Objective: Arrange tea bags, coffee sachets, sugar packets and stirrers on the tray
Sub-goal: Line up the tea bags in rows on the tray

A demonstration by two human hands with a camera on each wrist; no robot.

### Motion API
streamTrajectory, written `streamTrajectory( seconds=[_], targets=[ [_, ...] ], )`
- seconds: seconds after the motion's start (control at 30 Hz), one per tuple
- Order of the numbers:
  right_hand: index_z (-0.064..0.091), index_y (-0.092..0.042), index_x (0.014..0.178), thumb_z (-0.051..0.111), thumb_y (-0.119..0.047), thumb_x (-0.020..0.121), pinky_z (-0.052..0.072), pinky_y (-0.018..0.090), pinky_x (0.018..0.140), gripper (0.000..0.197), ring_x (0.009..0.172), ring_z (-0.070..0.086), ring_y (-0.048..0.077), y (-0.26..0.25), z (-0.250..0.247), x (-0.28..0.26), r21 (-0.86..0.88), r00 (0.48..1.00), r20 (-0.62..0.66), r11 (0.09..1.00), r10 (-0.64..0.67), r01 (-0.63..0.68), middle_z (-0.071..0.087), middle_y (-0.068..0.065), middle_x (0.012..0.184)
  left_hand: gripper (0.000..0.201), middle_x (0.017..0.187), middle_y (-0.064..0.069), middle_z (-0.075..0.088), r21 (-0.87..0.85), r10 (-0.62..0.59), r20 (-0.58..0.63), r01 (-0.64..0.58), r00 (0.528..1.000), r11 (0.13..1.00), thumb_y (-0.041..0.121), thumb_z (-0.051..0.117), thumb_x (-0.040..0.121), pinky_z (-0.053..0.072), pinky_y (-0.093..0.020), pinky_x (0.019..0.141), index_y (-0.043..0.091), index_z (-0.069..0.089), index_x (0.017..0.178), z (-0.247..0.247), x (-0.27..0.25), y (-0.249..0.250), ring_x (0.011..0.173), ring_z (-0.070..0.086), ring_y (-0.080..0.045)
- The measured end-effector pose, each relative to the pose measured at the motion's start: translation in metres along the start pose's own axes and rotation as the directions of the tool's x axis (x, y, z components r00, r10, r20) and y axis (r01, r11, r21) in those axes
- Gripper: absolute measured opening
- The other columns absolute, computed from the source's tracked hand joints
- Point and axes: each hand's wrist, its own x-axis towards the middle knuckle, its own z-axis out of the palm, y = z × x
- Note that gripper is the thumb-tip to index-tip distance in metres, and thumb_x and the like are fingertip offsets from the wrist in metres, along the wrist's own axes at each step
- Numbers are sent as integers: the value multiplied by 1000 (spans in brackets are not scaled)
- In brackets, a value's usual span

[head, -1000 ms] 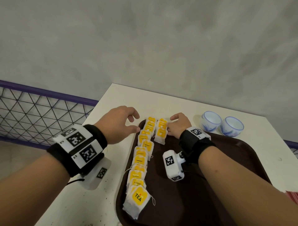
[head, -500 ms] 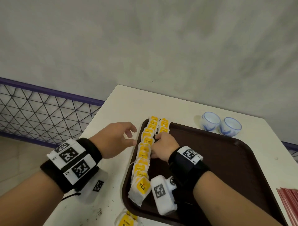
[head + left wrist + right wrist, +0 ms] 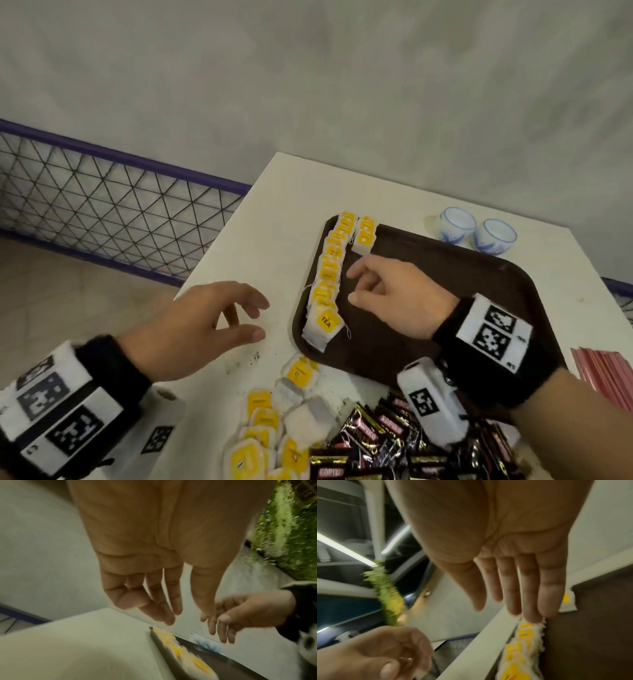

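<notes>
A dark brown tray (image 3: 479, 284) lies on the white table. Along its left edge runs a long overlapping row of yellow-labelled tea bags (image 3: 329, 274), and a short second row (image 3: 364, 234) sits at the far end. My right hand (image 3: 354, 286) hovers over the tray just right of the long row. Its fingers (image 3: 532, 607) are straight and hold nothing, with the tips at the row's edge (image 3: 522, 649). My left hand (image 3: 257, 318) hangs open over the table left of the tray, fingers (image 3: 163, 608) spread and empty.
Loose tea bags (image 3: 274, 418) are heaped on the table near me. Beside them are black coffee sachets (image 3: 376, 435). Red stirrers (image 3: 603, 373) lie right of the tray. Two blue-and-white cups (image 3: 476, 231) stand beyond it. A mesh railing (image 3: 102, 205) runs past the table's left side.
My right hand has drawn back from the far end of the row toward its near end. My left hand has pulled away from the tray's edge. The view has tipped down onto the loose items.
</notes>
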Motion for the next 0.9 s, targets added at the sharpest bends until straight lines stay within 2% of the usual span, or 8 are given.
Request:
streamTrajectory(
  seconds=[0.13,0.23,0.3,0.4,0.57,0.7,0.8,0.9],
  targets=[
    [58,-28,111,69,-40,83,49,22,74,32,71,55,0,-26,21,-58,-142,959,268,981,-90,132,63,-10,93,47,101,23,58,10,50,130,-52,990,999,70,63,63,40,-5,64,44,57,102,37,-45,4,89,55,0],
    [55,-25,116,70,-45,79,49,32,85,45,95,57,13,-36,53,-83,-281,933,356,946,-56,164,59,-6,108,61,108,22,49,118,73,206,-99,976,988,65,73,62,36,-4,74,40,56,115,62,-62,10,87,45,11],
    [52,-19,121,69,-37,81,45,34,92,47,110,53,20,-40,74,-92,-325,941,330,928,-69,182,56,0,120,69,111,18,47,203,80,221,-126,972,971,63,75,57,40,-13,83,37,55,118,72,-67,15,92,44,7],
    [51,-18,122,65,-20,85,44,40,96,40,117,49,26,-42,99,-93,-319,955,278,928,-103,193,51,3,125,75,112,12,48,276,29,248,-99,968,956,61,78,53,43,-23,87,32,55,119,81,-71,20,102,51,-9],
    [57,-12,120,54,0,84,46,45,96,38,115,49,34,-36,118,-76,-435,950,301,873,-88,219,46,8,125,46,108,6,50,267,-13,186,-38,983,963,32,78,67,38,-19,78,28,62,109,92,-73,19,98,56,-14],
    [61,-9,115,53,5,82,46,41,94,37,114,52,34,-24,120,-67,-411,953,290,888,-89,208,48,10,121,26,99,10,53,152,-10,111,-7,994,988,19,74,66,44,-21,80,30,69,89,94,-74,13,91,55,-9],
    [63,-11,110,52,2,84,47,39,89,31,109,54,33,-17,120,-68,-359,968,228,915,-107,185,49,8,118,23,99,13,53,84,-6,71,0,997,996,19,77,67,44,-22,84,32,69,84,95,-76,11,93,53,-7],
    [64,-14,109,47,-5,91,47,39,89,27,106,55,32,-15,118,-72,-311,983,142,937,-118,158,52,8,114,29,105,18,49,64,28,42,-30,999,997,33,81,64,41,-15,82,38,64,87,96,-81,8,95,51,-3]
  ],
)
